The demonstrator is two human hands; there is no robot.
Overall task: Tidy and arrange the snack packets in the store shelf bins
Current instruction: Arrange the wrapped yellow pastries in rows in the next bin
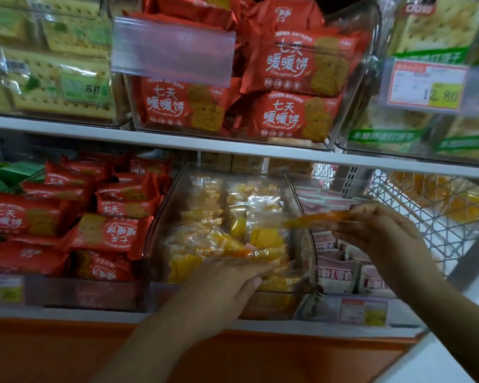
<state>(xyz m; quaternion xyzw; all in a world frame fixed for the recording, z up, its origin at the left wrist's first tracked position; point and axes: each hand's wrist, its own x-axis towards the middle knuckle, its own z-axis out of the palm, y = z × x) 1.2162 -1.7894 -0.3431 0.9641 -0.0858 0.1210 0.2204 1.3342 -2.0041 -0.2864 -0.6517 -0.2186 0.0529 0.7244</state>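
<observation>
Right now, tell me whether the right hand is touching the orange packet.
Touching. The head view shows the right hand pinching one end of the orange packet, with fingers closed over its edge and no gap visible.

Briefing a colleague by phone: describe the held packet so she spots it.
On the lower shelf, find the clear middle bin of yellow packets. Above its right wall the right hand pinches a clear-wrapped orange packet, the only one lifted out of the bins.
</observation>
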